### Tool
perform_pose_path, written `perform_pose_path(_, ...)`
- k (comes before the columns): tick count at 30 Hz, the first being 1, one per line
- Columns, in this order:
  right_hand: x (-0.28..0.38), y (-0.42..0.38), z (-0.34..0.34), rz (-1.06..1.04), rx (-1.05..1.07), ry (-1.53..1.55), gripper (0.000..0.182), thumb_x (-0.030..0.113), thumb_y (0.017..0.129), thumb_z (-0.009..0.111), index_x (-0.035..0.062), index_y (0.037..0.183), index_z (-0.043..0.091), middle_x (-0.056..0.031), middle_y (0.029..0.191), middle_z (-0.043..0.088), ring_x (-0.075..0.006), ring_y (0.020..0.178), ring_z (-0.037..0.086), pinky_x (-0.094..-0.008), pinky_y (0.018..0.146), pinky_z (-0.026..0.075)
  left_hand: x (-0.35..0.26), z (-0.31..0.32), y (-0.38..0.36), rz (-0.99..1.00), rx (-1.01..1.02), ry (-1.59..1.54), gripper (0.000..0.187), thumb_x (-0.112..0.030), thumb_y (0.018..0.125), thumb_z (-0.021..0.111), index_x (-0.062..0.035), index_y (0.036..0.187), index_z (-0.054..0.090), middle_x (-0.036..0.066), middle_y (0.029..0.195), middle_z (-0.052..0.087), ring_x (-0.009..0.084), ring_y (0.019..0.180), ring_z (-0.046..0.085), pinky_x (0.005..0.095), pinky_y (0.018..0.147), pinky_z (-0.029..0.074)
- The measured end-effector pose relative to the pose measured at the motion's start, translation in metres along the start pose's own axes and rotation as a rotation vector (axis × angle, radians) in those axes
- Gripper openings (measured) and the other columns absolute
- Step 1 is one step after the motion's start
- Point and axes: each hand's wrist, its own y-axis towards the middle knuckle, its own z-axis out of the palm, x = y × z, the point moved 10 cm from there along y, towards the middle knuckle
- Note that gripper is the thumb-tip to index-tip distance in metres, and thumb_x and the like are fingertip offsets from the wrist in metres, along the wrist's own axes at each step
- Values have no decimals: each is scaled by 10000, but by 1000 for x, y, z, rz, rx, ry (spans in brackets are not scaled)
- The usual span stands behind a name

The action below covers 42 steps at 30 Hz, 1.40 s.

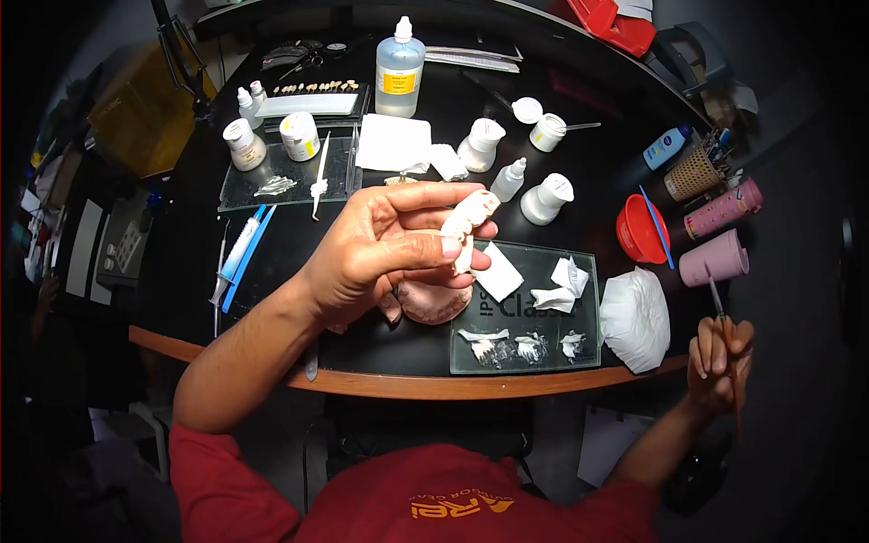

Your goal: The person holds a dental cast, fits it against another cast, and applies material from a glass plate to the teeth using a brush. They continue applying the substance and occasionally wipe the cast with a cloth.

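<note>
My left hand (380,240) is raised over the middle of the desk, thumb and fingers closed round a pale plaster dental model section (469,217) with teeth along it. Partly hidden below it is a larger dental cast (434,303) on the desk. Off at the right, my right hand (720,357) grips a thin brush (727,339) by its reddish-brown handle, tip upward. The brush tip overlaps the lower edge of a pink cup (718,259) in this view. A glass slab (525,353) with white paste smears and folded tissues lies between the hands.
A crumpled white tissue pad (635,319) and a red bowl (638,228) sit near the cup. Several powder jars (480,145), a large liquid bottle (400,71) and another glass slab (237,190) stand farther back. A wooden edge (407,386) borders the desk.
</note>
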Motion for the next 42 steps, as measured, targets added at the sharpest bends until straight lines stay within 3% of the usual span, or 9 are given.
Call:
perform_pose_path(5, -22, 56, 52, -83, -70, -98, 424, 387, 950, 789, 83, 982, 495, -17, 811, 481, -95, 709, 424, -246, 607, 322, 0, 1, -1, -51, 1, -17, 715, -195, 883, 735, 85, 1490, 481, 234, 1293, 656, 250, 1081, 729, 342, 918, 608)
perform_pose_path(9, -47, 84, 119, -38, -176, -312, 223, 130, 944, 729, -1, 1071, 600, -120, 849, 656, -186, 690, 611, -303, 650, 506, -3, -4, 0, 14, -41, 99, 655, -53, 897, 711, 94, 1490, 474, 218, 1298, 656, 252, 1092, 724, 346, 936, 606)
perform_pose_path(12, -50, 97, 168, -327, 259, -680, 282, -19, 803, 774, -26, 1073, 692, -138, 866, 741, -271, 802, 709, -333, 718, 568, -3, -11, 1, 107, -78, 175, 643, 59, 887, 714, 102, 1483, 476, 201, 1303, 652, 263, 1122, 714, 363, 958, 606)
perform_pose_path(20, -74, 95, 182, -388, 307, -723, 297, -95, 720, 758, -28, 1009, 735, -118, 826, 696, -251, 716, 661, -342, 631, 533, -2, -11, 1, 116, -87, 203, 643, 53, 886, 744, 84, 1476, 492, 182, 1287, 642, 252, 1128, 710, 360, 963, 603)
perform_pose_path(24, -64, 94, 153, -426, 178, -746, 254, 64, 998, 556, -56, 1197, 657, -219, 1013, 731, -295, 883, 686, -407, 795, 551, 2, -1, 0, 30, -17, 136, 723, 51, 897, 738, 74, 1537, 403, 182, 1235, 663, 257, 1131, 711, 358, 959, 596)
perform_pose_path(27, -83, 86, 133, -363, 102, -834, 502, 247, 892, 839, -39, 1227, 597, -297, 1238, 684, -370, 1101, 694, -432, 940, 549, 9, 19, -3, -15, 96, 38, 899, 60, 915, 710, 19, 1636, 175, 236, 1273, 658, 280, 1134, 714, 370, 956, 594)
perform_pose_path(29, -98, 78, 131, -302, 112, -780, 843, 331, 649, 1021, -11, 1254, 543, -319, 1330, 632, -386, 1204, 673, -431, 996, 549, 18, 33, -4, -83, 154, -27, 940, 56, 937, 713, -30, 1644, 100, 215, 1262, 640, 272, 1174, 699, 368, 993, 587)
perform_pose_path(37, -112, 38, 113, -348, -104, -628, 739, 111, 672, 975, 36, 1245, 514, -298, 1332, 631, -345, 1201, 683, -405, 973, 580, 36, 68, -3, -186, 185, -75, 982, 79, 937, 692, -62, 1667, 50, 202, 1317, 577, 322, 1212, 687, 375, 988, 580)
perform_pose_path(42, -99, 20, 91, -374, -205, -575, 779, 51, 686, 952, 50, 1277, 445, -283, 1353, 592, -331, 1215, 645, -424, 1033, 525, 17, 77, 9, -75, 174, 244, 772, 0, 925, 751, -10, 1581, 344, 175, 1284, 620, 248, 1141, 704, 349, 935, 582)
